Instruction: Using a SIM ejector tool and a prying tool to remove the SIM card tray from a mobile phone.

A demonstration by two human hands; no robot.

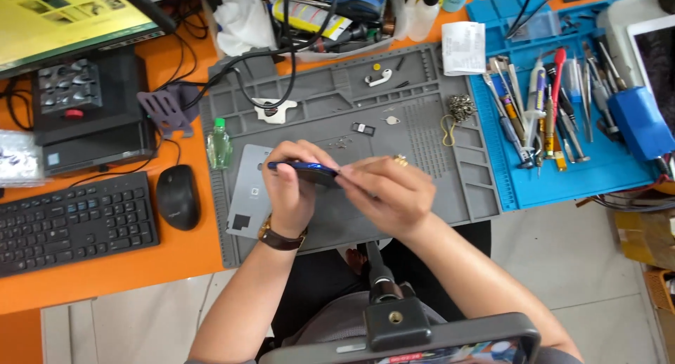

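Over the grey work mat, both my hands hold a blue smartphone edge-on. My left hand, with a brown wristwatch, grips its left end. My right hand, wearing a ring, closes on its right end; whether it also holds a thin tool is hidden by the fingers. A grey back panel lies flat on the mat just left of my left hand. A small SIM tray and tiny metal parts sit on the mat beyond the phone.
A small green-capped bottle stands at the mat's left edge. A black mouse and keyboard lie left on the orange desk. A blue mat on the right carries several tweezers and screwdrivers. A black box sits behind the keyboard.
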